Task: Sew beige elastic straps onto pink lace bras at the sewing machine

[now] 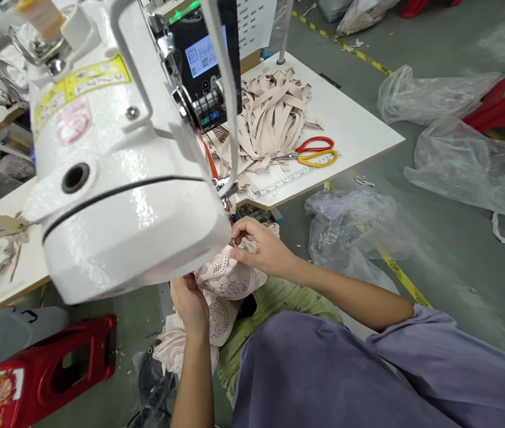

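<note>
A pale pink lace garment point(226, 279) lies bunched below the head of a white sewing machine point(119, 178). My right hand point(259, 246) pinches the lace's upper edge close to the needle area, fingers closed on the fabric. My left hand point(190, 303) grips the lower part of the same lace piece, fingers wrapped round it. More lace point(176, 351) hangs down toward my lap. The machine head hides the needle and part of the fabric.
A heap of beige straps point(270, 119) and red-and-yellow scissors point(315, 151) lie on the white table point(359, 128). A control panel point(203, 59) is mounted on the machine. Clear plastic bags point(470, 160) lie on the floor at right, a red stool point(43, 368) at lower left.
</note>
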A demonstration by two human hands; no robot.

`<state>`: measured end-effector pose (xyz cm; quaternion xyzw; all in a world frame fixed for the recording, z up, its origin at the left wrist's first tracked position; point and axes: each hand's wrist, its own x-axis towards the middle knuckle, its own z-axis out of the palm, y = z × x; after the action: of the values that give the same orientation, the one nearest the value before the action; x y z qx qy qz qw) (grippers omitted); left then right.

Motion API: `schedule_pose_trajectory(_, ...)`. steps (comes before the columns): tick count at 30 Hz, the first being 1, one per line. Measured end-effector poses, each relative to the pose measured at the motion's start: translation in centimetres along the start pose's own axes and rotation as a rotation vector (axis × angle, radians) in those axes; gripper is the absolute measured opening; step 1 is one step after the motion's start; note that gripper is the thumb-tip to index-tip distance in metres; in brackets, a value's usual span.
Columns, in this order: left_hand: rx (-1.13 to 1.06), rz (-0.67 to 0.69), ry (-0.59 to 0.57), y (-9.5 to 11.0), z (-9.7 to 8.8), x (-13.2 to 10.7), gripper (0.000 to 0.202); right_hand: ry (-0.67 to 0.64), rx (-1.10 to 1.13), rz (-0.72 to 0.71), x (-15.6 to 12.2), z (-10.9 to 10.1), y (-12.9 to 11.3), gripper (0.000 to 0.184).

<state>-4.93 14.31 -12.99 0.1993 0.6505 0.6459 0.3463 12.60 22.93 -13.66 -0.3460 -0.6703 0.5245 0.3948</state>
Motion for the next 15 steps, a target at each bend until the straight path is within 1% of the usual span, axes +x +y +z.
schedule_pose_trajectory(2, -0.012, 0.033, 0.003, 0.3, 0.0, -0.2, 0.025, 0.002, -0.001, 0.011, 0.0, 0.1, 0.1, 0.032)
schedule_pose_trajectory(5, -0.027, 0.105, -0.028, 0.6, -0.1, -0.5, 0.021, 0.012, -0.015, 0.011, -0.1, 0.3, 0.1, 0.031)
schedule_pose_trajectory(7, -0.014, 0.153, -0.043, 0.7, -0.3, -0.7, 0.02, 0.018, -0.032, 0.017, -0.3, 0.4, 0.0, 0.032)
schedule_pose_trajectory(9, 0.022, 0.172, -0.048, 0.7, -0.5, -0.8, 0.021, 0.009, -0.046, 0.028, -0.5, 0.4, 0.0, 0.034)
schedule_pose_trajectory(12, 0.104, 0.158, -0.062, 0.7, -1.0, -0.9, 0.026, -0.022, -0.044, 0.025, -0.7, 0.1, 0.7, 0.042)
schedule_pose_trajectory(15, 0.149, 0.142, -0.091, 0.9, -1.3, -0.8, 0.029, -0.096, -0.067, -0.034, -0.9, -0.9, 2.5, 0.056)
